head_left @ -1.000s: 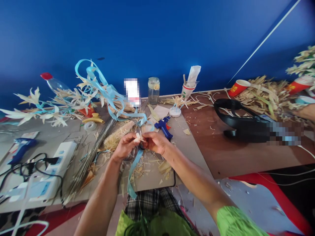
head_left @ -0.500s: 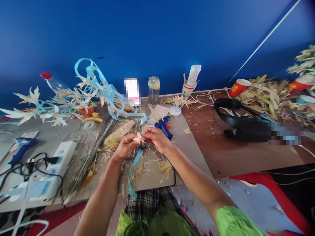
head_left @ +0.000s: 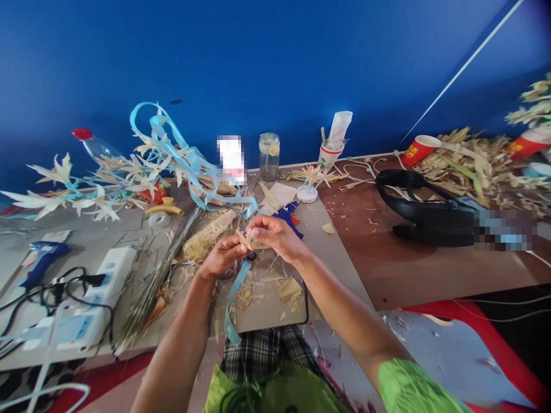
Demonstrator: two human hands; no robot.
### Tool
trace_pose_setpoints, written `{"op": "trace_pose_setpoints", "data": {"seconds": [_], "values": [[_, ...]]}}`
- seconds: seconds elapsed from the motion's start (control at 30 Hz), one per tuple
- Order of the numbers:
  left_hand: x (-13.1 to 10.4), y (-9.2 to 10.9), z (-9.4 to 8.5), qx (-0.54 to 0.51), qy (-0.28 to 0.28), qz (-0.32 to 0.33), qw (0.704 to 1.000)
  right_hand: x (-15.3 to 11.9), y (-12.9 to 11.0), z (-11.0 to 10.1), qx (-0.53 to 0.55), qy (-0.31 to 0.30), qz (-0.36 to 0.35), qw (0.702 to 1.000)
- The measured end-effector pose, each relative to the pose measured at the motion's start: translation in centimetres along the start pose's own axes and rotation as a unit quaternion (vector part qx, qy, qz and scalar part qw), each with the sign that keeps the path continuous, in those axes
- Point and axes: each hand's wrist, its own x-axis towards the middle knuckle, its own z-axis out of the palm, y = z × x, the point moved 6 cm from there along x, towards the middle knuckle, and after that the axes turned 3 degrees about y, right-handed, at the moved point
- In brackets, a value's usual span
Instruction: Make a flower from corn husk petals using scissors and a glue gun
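Note:
A small pale corn husk flower (head_left: 247, 236) is held between my two hands. My left hand (head_left: 222, 253) pinches its base with closed fingers. My right hand (head_left: 278, 236) has thumb and fingers closed on its petals from the other side. Below the fingers, a light blue ribbon (head_left: 236, 295) runs down over the table edge, beside a small dark round thing (head_left: 251, 256). A blue glue gun (head_left: 287, 212) lies just behind my right hand, partly covered by it. Left of my left hand rest a corn cob (head_left: 210, 234) and a bundle of thin wires (head_left: 166, 269).
Husk flowers (head_left: 99, 201) with blue ribbon loops stand back left. A power strip (head_left: 101, 287), cables and a second glue gun (head_left: 43, 261) lie left. Behind are a glass jar (head_left: 269, 160) and a cup (head_left: 329, 156). At right sit a black headset (head_left: 426, 218) and husks (head_left: 465, 160).
My right hand has shifted slightly upward and its fingers now cover more of the flower's petals. It also hides more of the glue gun. My left hand stays nearly still.

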Motion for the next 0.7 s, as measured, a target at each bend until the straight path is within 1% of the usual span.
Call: {"op": "trace_pose_setpoints", "data": {"seconds": [0.1, 0.17, 0.27, 0.33, 0.4, 0.43, 0.47, 0.53, 0.6, 0.7], "values": [[0.0, 0.0, 0.2, 0.009, -0.012, -0.001, 1.0, 0.2, 0.3, -0.1, -0.029, 0.021, 0.002, 0.999], [0.0, 0.0, 0.3, 0.012, -0.02, 0.003, 1.0, 0.4, 0.7, -0.3, -0.019, 0.044, 0.02, 0.999], [-0.1, 0.0, 0.4, 0.001, -0.021, 0.01, 1.0, 0.5, 2.3, -0.3, 0.046, 0.057, 0.096, 0.993], [-0.1, 0.0, 0.5, -0.009, -0.013, 0.009, 1.0, 0.5, 3.4, 0.0, 0.093, 0.049, 0.157, 0.982], [-0.1, 0.1, 0.6, -0.015, -0.004, 0.009, 1.0, 0.5, 4.2, 0.2, 0.125, 0.037, 0.197, 0.972], [-0.1, 0.2, 0.7, -0.017, 0.0, 0.01, 1.0, 0.5, 4.3, 0.2, 0.14, 0.033, 0.197, 0.97], [0.0, 0.3, 0.7, -0.02, 0.005, 0.015, 1.0, 0.6, 4.1, 0.2, 0.152, 0.031, 0.184, 0.971], [0.0, 0.6, 0.7, -0.027, 0.015, 0.028, 0.999, 0.8, 3.2, -0.2, 0.164, 0.026, 0.13, 0.978], [0.0, 0.9, 0.8, -0.024, 0.021, 0.036, 0.999, 0.8, 2.0, -0.4, 0.148, 0.016, 0.075, 0.986], [0.1, 0.8, 1.1, -0.013, 0.008, 0.03, 0.999, 0.5, 1.0, -0.1, 0.088, -0.007, 0.042, 0.995]]}}
